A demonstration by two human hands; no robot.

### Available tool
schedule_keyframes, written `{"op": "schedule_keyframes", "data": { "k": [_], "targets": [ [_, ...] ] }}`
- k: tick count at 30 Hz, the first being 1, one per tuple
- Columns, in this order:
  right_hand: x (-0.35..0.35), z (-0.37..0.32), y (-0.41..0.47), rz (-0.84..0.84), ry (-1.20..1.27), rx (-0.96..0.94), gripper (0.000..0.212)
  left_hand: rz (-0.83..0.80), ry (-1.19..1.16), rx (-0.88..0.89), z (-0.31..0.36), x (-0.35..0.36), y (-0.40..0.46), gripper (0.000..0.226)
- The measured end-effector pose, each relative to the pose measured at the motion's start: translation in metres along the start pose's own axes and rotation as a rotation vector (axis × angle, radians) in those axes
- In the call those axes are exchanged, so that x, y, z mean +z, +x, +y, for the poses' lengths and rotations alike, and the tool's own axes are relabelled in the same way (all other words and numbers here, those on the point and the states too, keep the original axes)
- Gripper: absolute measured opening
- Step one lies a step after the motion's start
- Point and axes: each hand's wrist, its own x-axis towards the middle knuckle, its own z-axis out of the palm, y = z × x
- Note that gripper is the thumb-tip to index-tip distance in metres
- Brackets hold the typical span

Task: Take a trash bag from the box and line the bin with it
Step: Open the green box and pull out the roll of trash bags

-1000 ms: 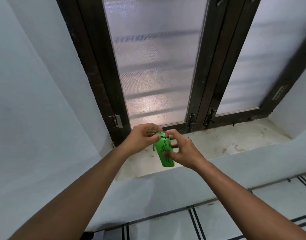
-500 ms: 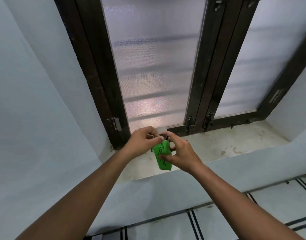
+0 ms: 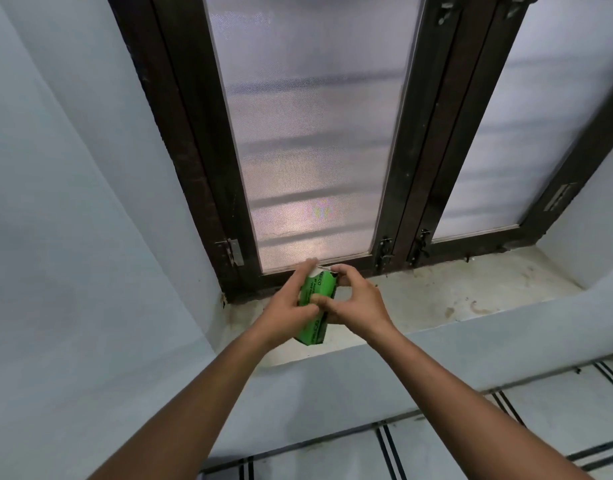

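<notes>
Your left hand point(image 3: 288, 308) now clamps the small green cardboard box point(image 3: 317, 306) mid-body while your right hand point(image 3: 355, 299), at 3 o'clock, pinches its lifted top flap, so bag removal looks imminent.

Box point(image 3: 314, 308) between both hands, above the sill point(image 3: 436, 299), window point(image 3: 312, 133) behind.

A room in a home, it's looking like. A dark-framed frosted window point(image 3: 308, 140) is standing above a stained sill point(image 3: 454, 296), tiled floor point(image 3: 436, 452) lying below it.
</notes>
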Motion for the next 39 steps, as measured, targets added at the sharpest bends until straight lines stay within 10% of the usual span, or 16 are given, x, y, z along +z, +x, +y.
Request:
{"op": "schedule_keyframes", "data": {
  "k": [6, 12, 18, 27, 35, 39],
  "targets": [
    [0.000, -0.019, 0.004, -0.028, 0.522, 0.419, 0.033, 0.122, 0.334, 0.098, -0.001, -0.004, 0.009, 0.098],
    [-0.005, -0.014, 0.016, -0.065, 0.770, 0.633, 0.034, -0.156, 1.341, 0.295, 0.065, -0.006, 0.028, 0.081],
    [0.001, -0.003, 0.027, -0.025, 1.050, 0.681, 0.029, -0.282, 1.572, 0.288, 0.099, -0.007, 0.051, 0.073],
    [-0.013, 0.012, 0.031, 0.241, 0.885, 0.668, 0.035, -0.118, 1.190, 0.028, 0.028, -0.053, 0.052, 0.079],
    [-0.004, 0.008, 0.008, 0.061, 0.831, 0.728, 0.026, 0.149, 1.141, 0.028, -0.068, -0.025, 0.039, 0.064],
    [0.008, 0.007, 0.005, 0.012, 0.847, 0.697, 0.022, 0.337, 0.195, -0.057, -0.047, 0.009, 0.034, 0.034]
  ]
}}
